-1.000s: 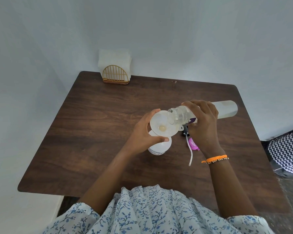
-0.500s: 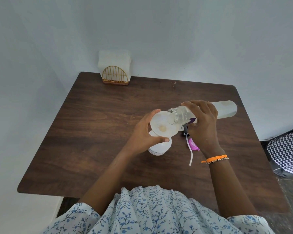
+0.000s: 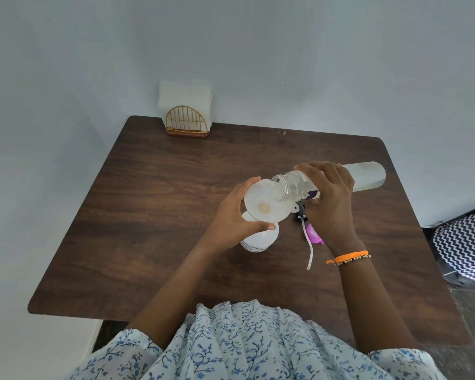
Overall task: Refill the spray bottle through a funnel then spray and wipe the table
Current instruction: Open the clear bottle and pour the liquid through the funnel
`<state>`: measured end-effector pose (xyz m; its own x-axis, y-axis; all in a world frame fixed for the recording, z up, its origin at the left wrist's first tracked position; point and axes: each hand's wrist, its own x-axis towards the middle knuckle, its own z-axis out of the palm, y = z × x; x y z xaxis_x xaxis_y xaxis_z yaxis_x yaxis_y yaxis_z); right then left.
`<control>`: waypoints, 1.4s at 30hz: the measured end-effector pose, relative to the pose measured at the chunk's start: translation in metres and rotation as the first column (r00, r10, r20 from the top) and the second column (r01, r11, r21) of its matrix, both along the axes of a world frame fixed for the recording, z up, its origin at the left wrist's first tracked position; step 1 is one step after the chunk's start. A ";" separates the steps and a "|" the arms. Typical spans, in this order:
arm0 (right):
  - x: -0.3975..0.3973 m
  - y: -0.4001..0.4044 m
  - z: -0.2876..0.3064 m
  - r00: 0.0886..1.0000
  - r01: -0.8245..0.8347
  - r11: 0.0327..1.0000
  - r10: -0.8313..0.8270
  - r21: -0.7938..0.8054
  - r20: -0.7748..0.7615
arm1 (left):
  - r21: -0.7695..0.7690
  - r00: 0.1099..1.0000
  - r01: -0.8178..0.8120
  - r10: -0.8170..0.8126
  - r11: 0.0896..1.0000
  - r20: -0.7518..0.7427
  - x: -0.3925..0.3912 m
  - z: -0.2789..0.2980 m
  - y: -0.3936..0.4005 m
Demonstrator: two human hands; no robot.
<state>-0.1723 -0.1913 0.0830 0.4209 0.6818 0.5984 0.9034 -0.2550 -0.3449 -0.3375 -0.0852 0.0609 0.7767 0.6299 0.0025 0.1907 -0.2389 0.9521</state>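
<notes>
Tilting refill bottle (image 3: 368, 179) over funnel (image 3: 261, 205)

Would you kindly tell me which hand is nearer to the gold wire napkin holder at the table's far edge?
Left. The left hand steadies the white funnel, closer to the gold wire napkin holder; the right hand tilts the refill bottle farther right.

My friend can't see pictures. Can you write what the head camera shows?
A person's right hand tips a clear refill bottle over a white funnel, steadied by the left hand on a spray bottle. The removed sprayer top lies on the brown table.
</notes>
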 end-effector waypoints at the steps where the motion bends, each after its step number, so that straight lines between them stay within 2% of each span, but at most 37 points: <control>1: 0.000 0.000 0.000 1.000 -0.001 1.000 0.001 -0.001 0.000 | -0.004 1.000 0.000 0.000 1.000 0.004 0.000 0.000 0.000; 42: 0.006 0.001 0.000 1.000 0.019 1.000 -0.019 -0.009 -0.003 | 0.000 1.000 0.006 -0.006 1.000 0.008 0.001 0.000 0.003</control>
<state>-0.1664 -0.1906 0.0832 0.4360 0.6789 0.5908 0.8971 -0.2753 -0.3456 -0.3363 -0.0824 0.0605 0.7806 0.6249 0.0088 0.1817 -0.2403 0.9535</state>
